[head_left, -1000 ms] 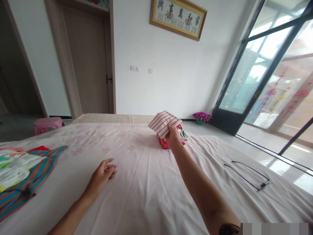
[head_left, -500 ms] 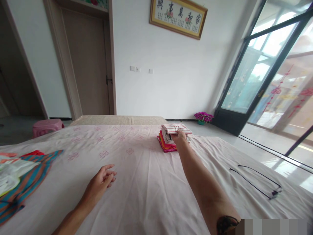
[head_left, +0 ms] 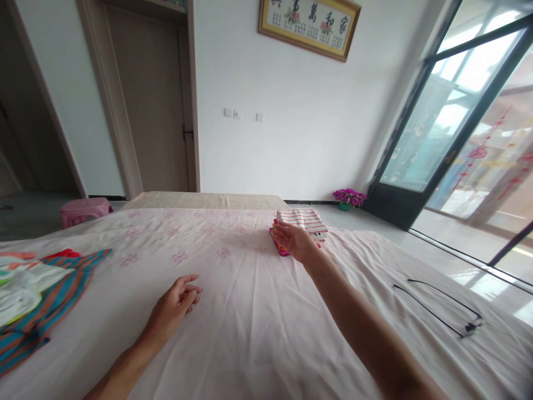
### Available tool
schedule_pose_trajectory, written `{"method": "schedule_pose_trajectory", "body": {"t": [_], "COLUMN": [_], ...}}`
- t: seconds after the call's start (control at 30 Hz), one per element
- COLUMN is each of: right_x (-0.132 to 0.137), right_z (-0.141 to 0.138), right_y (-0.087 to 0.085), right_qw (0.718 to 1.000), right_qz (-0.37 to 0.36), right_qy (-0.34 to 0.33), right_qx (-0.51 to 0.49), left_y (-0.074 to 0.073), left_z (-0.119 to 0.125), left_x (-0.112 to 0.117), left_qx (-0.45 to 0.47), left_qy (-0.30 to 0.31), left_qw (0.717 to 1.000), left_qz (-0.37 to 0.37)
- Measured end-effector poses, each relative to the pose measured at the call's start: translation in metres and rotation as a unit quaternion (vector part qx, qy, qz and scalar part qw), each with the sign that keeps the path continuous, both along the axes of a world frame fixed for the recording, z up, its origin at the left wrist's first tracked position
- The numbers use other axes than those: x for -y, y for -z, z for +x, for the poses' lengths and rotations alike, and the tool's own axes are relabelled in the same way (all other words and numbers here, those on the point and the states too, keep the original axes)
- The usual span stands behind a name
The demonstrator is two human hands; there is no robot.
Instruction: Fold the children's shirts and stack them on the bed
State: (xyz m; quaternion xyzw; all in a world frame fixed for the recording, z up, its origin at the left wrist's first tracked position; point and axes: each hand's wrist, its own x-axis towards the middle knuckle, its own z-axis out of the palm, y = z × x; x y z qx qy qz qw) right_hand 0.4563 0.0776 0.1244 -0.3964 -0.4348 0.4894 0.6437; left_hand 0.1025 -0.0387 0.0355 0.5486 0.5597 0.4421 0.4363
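At the far part of the bed [head_left: 233, 322] stands a stack of folded clothes [head_left: 280, 248], pink and orange low down. A folded white cloth with red stripes [head_left: 306, 218] lies on top. My right hand [head_left: 295, 242] is at the stack's near left side, fingers stretched out and holding nothing; it hides part of the lower layers. Whether it touches the stack I cannot tell. My left hand [head_left: 180, 297] hovers or rests over the sheet on the near left, fingers loosely bent and apart, with nothing in it.
On the left lies a loose pile of clothes, with a blue-and-brown striped garment [head_left: 79, 289] and a white piece [head_left: 35, 286]. Black-framed glasses [head_left: 470, 328] lie at the right. Beyond the bed are a pink stool [head_left: 85, 208] and purple flowers [head_left: 348, 196].
My right hand has let go of the striped cloth on top of the stack and moved slightly left and down, fingers opening out. My left hand has barely moved.
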Motion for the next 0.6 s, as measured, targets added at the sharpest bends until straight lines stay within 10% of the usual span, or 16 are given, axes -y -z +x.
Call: {"method": "schedule_pose_trajectory", "body": {"t": [0.1,0.23,0.33,0.43,0.6], "right_x": [-0.005,-0.033,-0.055,-0.071,-0.084], "right_z": [0.000,0.022,0.043,0.057,0.066], "right_y": [-0.035,-0.062,-0.045,-0.012,0.012], "right_qw": [0.956,0.737,0.614,0.576,0.588], "right_qz": [0.091,0.114,-0.009,-0.115,-0.133], "right_qy": [0.115,0.251,0.215,0.141,0.134], "right_qx": [0.253,0.617,0.759,0.797,0.786], "left_y": [0.002,0.001,0.001,0.001,0.001], "left_z": [-0.001,-0.001,-0.001,-0.001,-0.001], "left_x": [0.000,-0.001,-0.003,-0.004,-0.004], "left_qx": [-0.003,-0.011,-0.023,-0.033,-0.044], "left_qy": [0.006,0.010,0.013,0.015,0.017], "left_qw": [1.000,1.000,0.999,0.999,0.998], "left_qz": [0.002,-0.011,-0.024,-0.031,-0.031]}}
